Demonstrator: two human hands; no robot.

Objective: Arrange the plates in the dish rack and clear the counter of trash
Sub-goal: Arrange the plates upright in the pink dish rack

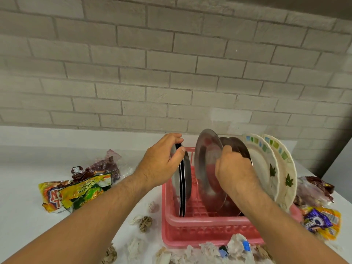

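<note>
A pink plastic dish rack (198, 223) stands on the white counter (21, 231). My left hand (162, 162) grips the top edge of a few steel plates (185, 180) standing upright at the rack's left end. My right hand (234, 168) grips the rim of dark steel plates (240, 147) in the rack's middle, just behind a large steel plate (206, 168) leaning upright. Two white plates with leaf prints (266, 168) lean at the rack's right end.
Crumpled snack wrappers (76, 191) lie left of the rack, with a dark wrapper (106, 166) behind them. A purple and yellow packet (322, 221) and more wrappers lie on the right. Several crumpled tissues (215, 250) litter the counter's front. A brick wall (171, 63) rises behind.
</note>
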